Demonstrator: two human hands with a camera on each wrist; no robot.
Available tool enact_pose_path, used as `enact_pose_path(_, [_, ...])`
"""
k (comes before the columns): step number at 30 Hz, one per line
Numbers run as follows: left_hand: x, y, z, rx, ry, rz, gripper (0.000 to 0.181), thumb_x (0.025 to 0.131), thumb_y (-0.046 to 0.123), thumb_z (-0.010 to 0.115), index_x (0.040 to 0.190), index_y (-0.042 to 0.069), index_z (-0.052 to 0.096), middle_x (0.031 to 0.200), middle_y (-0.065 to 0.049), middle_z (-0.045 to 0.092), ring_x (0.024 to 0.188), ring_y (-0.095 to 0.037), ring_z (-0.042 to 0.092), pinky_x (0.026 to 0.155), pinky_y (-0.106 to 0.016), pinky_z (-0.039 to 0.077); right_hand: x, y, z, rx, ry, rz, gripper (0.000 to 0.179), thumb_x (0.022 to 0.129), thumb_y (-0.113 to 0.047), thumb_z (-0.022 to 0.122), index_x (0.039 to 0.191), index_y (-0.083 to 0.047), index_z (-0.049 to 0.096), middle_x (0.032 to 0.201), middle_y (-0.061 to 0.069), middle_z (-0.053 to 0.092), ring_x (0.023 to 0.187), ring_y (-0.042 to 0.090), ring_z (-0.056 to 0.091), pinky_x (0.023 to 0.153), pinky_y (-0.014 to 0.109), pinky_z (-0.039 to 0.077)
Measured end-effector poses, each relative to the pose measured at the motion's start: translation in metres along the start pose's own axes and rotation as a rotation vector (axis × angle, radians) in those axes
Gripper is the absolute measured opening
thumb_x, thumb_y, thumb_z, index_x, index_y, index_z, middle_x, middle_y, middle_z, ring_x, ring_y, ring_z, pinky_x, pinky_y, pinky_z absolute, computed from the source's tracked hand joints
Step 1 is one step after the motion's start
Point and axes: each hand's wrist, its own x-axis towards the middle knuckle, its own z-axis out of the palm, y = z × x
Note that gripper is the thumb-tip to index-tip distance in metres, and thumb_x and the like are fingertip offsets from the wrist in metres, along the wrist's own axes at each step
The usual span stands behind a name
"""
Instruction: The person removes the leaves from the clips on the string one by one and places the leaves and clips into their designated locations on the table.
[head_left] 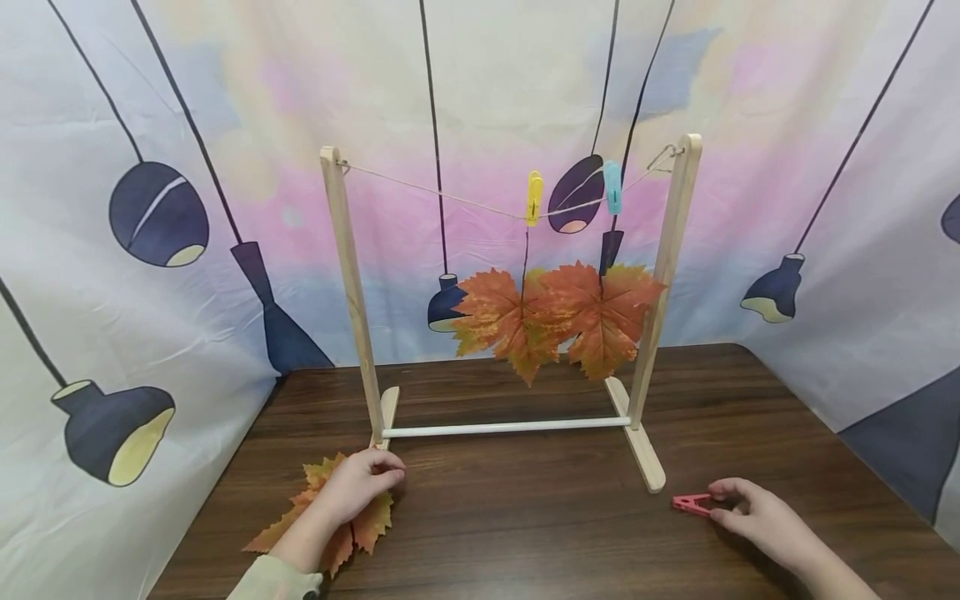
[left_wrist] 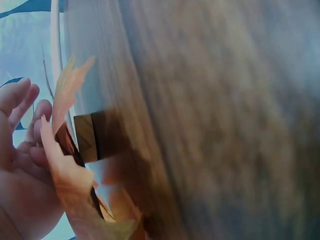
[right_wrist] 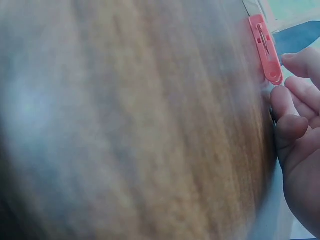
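While poising the right hand (head_left: 765,517) at the red peg (right_wrist: 267,55), right of the stand (head_left: 354,300), cannot tell if pinching; holding the left hand (head_left: 358,486), loose-fingered, over a leaf (head_left: 370,525) by the left foot (head_left: 388,408), before two pegged leaves (head_left: 555,308).

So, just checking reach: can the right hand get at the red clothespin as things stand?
Probably yes: the right hand has its fingertips at one end of the red clothespin, and nothing appears in the way.
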Motion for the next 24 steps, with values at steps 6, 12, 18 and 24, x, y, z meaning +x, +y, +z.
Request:
enact_pose_path(6, [0.003,0.006,-0.004,-0.006,0.02,-0.03,0.012,0.088,0.02,0.066,0.095,0.011,0.07,0.095,0.0,0.064,0.079,-0.015,0.056,0.064,-0.029,0.046,0.002,-0.003,-0.003,0.024,0.003,0.009,0.047,0.085,-0.025,0.068,0.12,0.004,0.054,0.08,0.002,0.059,0.063,0.007,0.051,0.055,0.025,0.04])
enact_pose_path(12, [0.007,0.012,-0.007,0.0,0.03,-0.035,0.014,0.088,0.02,0.066,0.097,0.01,0.07,0.096,-0.001,0.063,0.074,-0.015,0.053,0.062,-0.03,0.045,0.006,-0.006,-0.008,0.002,0.048,0.024,0.046,0.086,-0.025,0.067,0.12,0.003,0.054,0.09,0.003,0.063,0.066,0.008,0.054,0.059,0.026,0.041])
enact_pose_path(18, [0.013,0.02,-0.009,-0.008,0.044,-0.04,0.016,0.088,0.019,0.066,0.1,0.009,0.07,0.093,0.001,0.064,0.066,-0.014,0.05,0.059,-0.03,0.042,0.011,-0.01,-0.013,0.019,0.037,0.013,0.047,0.087,-0.026,0.066,0.122,0.003,0.053,0.101,0.011,0.063,0.073,0.009,0.056,0.062,0.027,0.045])
enact_pose_path(24, [0.019,0.027,-0.008,-0.014,0.04,-0.039,0.018,0.089,0.018,0.065,0.104,0.01,0.069,0.087,0.001,0.062,0.057,-0.016,0.046,0.053,-0.031,0.04,0.014,-0.015,-0.016,-0.005,0.067,-0.01,0.046,0.088,-0.029,0.065,0.12,0.001,0.054,0.114,0.017,0.06,0.08,0.01,0.058,0.066,0.029,0.046])
